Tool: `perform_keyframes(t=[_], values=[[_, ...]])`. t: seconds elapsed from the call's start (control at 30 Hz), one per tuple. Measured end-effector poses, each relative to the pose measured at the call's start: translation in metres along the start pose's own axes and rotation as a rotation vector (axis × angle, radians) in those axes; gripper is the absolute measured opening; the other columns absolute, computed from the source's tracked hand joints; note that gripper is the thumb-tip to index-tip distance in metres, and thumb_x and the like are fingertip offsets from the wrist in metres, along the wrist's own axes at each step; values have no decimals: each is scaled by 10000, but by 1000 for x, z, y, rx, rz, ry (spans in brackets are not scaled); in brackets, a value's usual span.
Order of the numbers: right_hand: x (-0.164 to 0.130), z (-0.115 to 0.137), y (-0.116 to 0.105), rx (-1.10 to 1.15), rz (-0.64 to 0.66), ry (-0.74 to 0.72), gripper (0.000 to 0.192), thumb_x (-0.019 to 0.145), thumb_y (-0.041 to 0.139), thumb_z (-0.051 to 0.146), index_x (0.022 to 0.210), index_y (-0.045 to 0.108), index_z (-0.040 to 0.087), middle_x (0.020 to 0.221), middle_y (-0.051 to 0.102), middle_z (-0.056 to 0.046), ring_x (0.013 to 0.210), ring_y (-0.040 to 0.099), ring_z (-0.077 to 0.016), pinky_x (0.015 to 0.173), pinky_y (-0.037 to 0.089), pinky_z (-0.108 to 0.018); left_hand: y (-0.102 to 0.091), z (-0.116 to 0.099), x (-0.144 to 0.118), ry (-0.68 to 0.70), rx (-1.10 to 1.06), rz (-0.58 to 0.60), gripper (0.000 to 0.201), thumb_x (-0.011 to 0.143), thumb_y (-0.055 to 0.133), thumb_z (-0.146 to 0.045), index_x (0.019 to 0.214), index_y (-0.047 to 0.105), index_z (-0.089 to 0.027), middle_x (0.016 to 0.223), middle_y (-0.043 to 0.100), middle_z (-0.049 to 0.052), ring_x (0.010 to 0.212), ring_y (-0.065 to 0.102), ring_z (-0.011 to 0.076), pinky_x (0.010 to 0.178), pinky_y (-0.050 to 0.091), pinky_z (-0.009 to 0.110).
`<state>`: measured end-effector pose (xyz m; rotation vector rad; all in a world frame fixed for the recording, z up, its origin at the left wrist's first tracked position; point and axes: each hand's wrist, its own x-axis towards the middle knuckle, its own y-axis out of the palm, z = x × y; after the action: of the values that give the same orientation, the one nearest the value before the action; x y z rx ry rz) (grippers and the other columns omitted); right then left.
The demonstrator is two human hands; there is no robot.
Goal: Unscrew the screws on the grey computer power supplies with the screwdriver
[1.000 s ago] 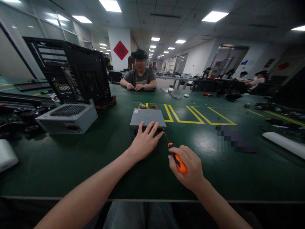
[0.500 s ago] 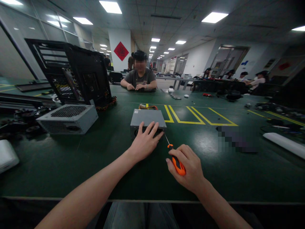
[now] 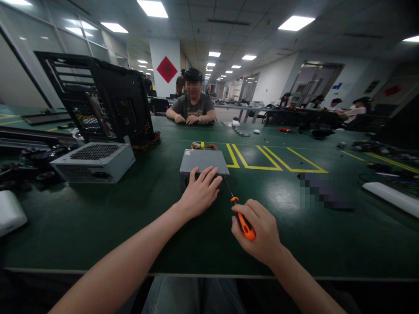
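A small grey metal power supply box [image 3: 203,160] lies on the green table [image 3: 98,226] in front of me. My left hand [image 3: 199,192] rests flat against its near face, fingers spread. My right hand [image 3: 258,231] grips an orange-and-black screwdriver [image 3: 244,223]. Its thin shaft points up and left, with the tip at the box's near right corner.
A second, larger power supply [image 3: 93,162] sits at the left beside an open black computer case [image 3: 98,102]. A white object [image 3: 11,213] lies at the far left and a white bar [image 3: 389,197] at the right. A person [image 3: 193,104] sits across the table. Yellow lines [image 3: 262,159] mark the mat.
My left hand has slid slightly right and up on the box's near face. My right hand and the screwdriver have barely shifted.
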<state>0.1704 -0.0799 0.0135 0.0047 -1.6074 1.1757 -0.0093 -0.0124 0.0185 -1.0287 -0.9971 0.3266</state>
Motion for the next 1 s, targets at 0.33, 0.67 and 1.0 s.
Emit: perform_keyframes(t=[0.33,0.67,1.0], values=[[-2,-2,0,60,-33,53,158,812,483,236,940,524,152,747,569,-37,647,529,-143,598,427,-273,8,-1,11,-202,-99,-79,384,814,491,-353,1167,469,-204,1290,472,69,1170,395,243,918,298,415],[-1,0,0,24,9,-1,134,755,488,195,858,562,151,720,501,-35,651,473,-148,589,399,-285,18,-13,21,-361,-133,-174,284,790,528,-360,1028,491,-211,1217,525,60,1153,409,242,939,250,432],[0,2,2,27,-45,23,155,797,490,233,925,537,159,732,553,-28,630,509,-131,587,425,-265,20,-12,22,-376,-148,-208,249,792,528,-344,999,489,-211,1179,540,62,1118,429,236,925,253,427]])
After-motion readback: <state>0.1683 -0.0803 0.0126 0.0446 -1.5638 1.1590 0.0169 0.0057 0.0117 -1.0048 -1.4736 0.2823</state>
